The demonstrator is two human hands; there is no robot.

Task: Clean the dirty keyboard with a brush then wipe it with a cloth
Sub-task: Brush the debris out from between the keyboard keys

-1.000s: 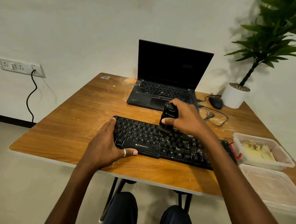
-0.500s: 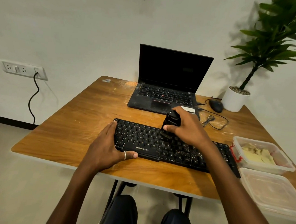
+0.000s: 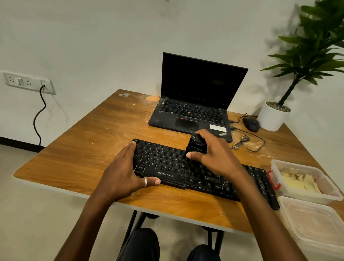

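Observation:
A black keyboard [image 3: 164,166] lies across the near part of the wooden table [image 3: 79,156], with pale crumbs scattered over its right half. My left hand [image 3: 123,171] rests on the keyboard's left end, fingers along the side and the ringed thumb on the front edge. My right hand [image 3: 216,156] grips a small black brush [image 3: 195,145] upright, its bristles down on the keys near the keyboard's middle. The bristles are hidden by my fingers. No cloth is clearly in view.
An open black laptop [image 3: 195,103] stands behind the keyboard. A mouse [image 3: 251,123], its cable and a white plant pot [image 3: 272,117] sit at the back right. A plastic box with pale pieces [image 3: 304,182] and a second box [image 3: 319,224] stand at the right edge.
My right hand has drawn the brush from the keyboard's back row down toward the middle rows. My left hand has stayed on the keyboard's left end. My head has tilted slightly.

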